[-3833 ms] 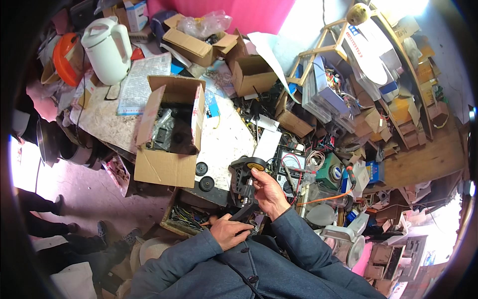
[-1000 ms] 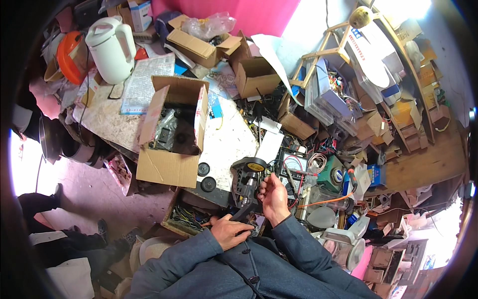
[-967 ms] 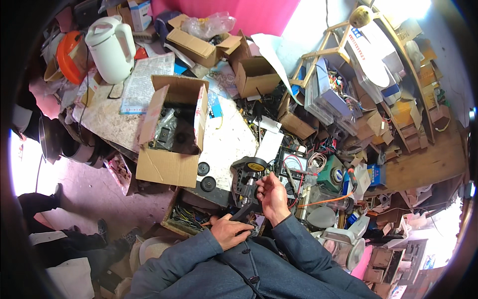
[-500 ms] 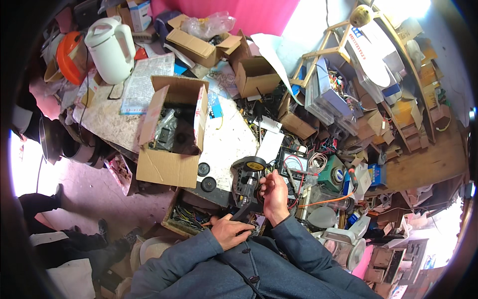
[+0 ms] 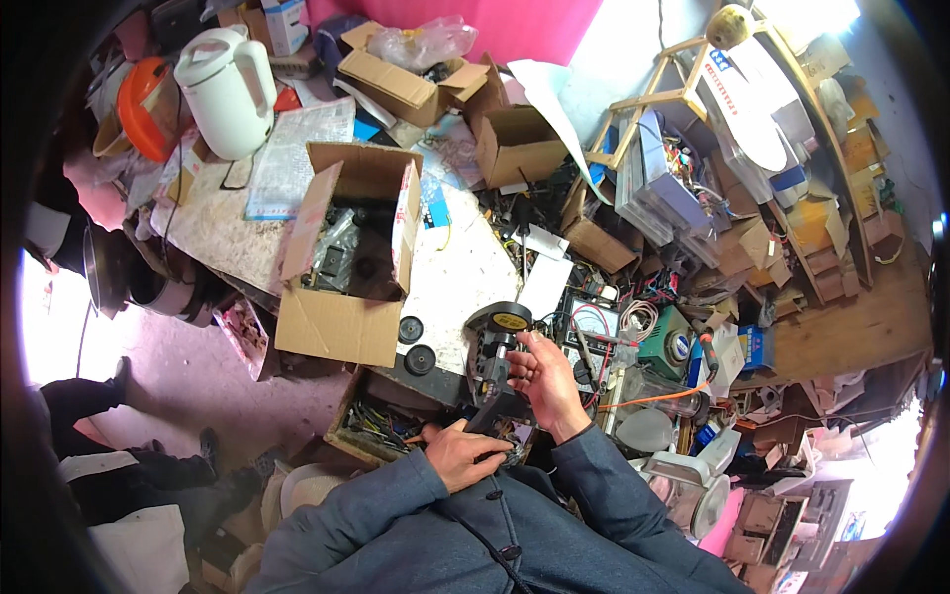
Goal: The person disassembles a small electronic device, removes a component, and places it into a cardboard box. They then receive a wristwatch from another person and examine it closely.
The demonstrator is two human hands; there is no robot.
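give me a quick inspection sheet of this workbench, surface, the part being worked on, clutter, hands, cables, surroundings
surface: pale worktop, worn, mostly covered.
job's things: dark mechanical assembly with a round black-and-yellow top, upright at the bench's near edge.
clutter: open cardboard box of dark parts, two black discs beside it, white kettle, newspaper, more boxes behind.
grippers: left hand grips the assembly's lower end; right hand is open against its side, fingers loosely curled.
cables: orange wire and red leads by a meter right of the hands.
surroundings: wooden shelf frame stacked with parts, pink wall, pinkish floor.
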